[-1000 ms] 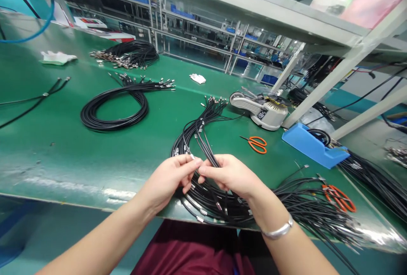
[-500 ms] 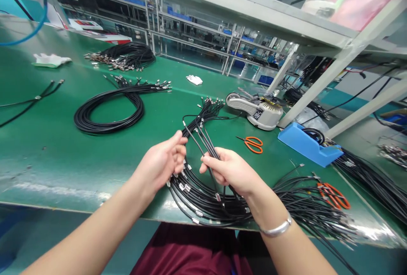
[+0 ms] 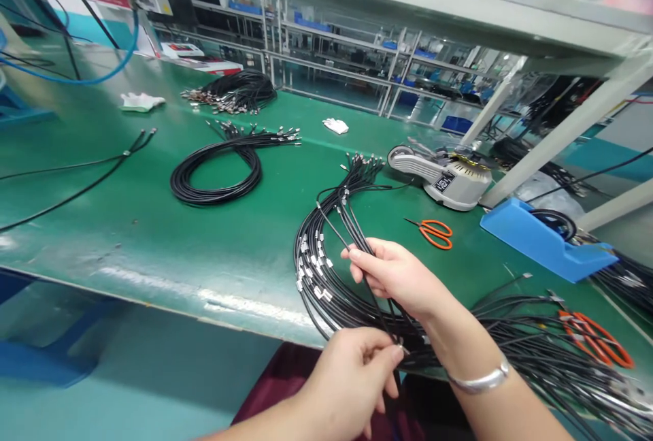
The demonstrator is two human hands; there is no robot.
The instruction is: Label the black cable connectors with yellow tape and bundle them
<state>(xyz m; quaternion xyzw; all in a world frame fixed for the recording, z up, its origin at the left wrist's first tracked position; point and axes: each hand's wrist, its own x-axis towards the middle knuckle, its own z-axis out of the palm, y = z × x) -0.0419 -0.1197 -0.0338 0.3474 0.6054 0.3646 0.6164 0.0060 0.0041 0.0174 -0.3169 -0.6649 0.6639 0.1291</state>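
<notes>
My right hand (image 3: 400, 278) is closed around a few thin black cables (image 3: 352, 220), lifted slightly above the bench. Lower down, by the bench's front edge, my left hand (image 3: 357, 373) pinches a black cable between thumb and fingertips; a small shiny piece shows at the pinch, too small to make out. Beneath both hands curves a large bundle of black cables (image 3: 306, 223) with several white tags (image 3: 316, 267). Its metal-tipped ends (image 3: 364, 162) fan out toward the back. More loose cable ends (image 3: 551, 366) spread to the right of my right wrist.
Orange-handled scissors (image 3: 434, 233) lie right of the bundle, and an orange-handled tool (image 3: 596, 339) rests among the right-hand cables. Behind are a grey tape dispenser (image 3: 454, 182) and a blue holder (image 3: 541, 243). A coiled cable bundle (image 3: 217, 186) and white gloves (image 3: 335, 126) lie farther left.
My left hand has moved from beside the bundle down to the front edge and closed on a cable. My right hand keeps its cables. The view has swung left.
</notes>
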